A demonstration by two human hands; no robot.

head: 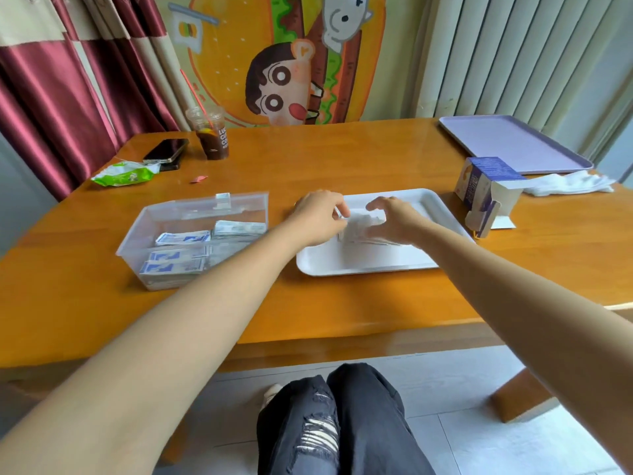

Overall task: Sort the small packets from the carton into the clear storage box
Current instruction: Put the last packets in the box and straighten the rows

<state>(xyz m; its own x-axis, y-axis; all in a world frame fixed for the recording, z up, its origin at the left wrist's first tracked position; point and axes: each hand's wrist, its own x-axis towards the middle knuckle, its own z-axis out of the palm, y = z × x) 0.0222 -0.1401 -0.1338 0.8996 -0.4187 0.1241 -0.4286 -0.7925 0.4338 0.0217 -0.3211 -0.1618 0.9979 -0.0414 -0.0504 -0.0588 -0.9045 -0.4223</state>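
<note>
A pile of small white packets (359, 231) lies on a white tray (356, 265) at the table's middle. My left hand (320, 216) pinches a packet at the pile's left edge. My right hand (394, 219) curls its fingers over the pile's right side and grips packets there. Left of the tray stands the clear storage box (161, 221), its lid raised at the back, with several blue-and-white packets (185, 250) stacked inside. The purple-and-white carton (486, 186) stands open at the tray's right.
A purple tray (513, 142) and a white cloth (572, 183) lie at the far right. An iced drink cup (210, 133), a phone (166, 150) and a green wipes pack (125, 174) sit at the back left. My knees show under the table's front edge.
</note>
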